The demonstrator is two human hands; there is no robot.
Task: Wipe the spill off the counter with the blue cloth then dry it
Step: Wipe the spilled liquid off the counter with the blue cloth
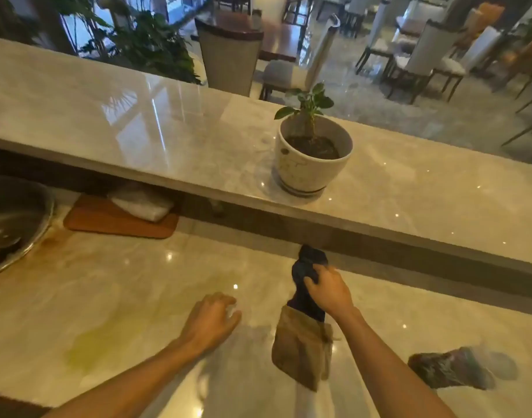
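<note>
A yellowish spill spreads over the lower marble counter at the left. My right hand is shut on a dark blue cloth, lifted above the counter to the right of the spill. A brown cloth hangs below the blue one, apparently lifted with it. My left hand hovers open over the counter, fingers apart, just right of the spill.
A potted plant stands on the raised ledge behind. A metal basin sits at the far left, with a brown board and a white pad beside it. A crumpled dark rag lies at the right.
</note>
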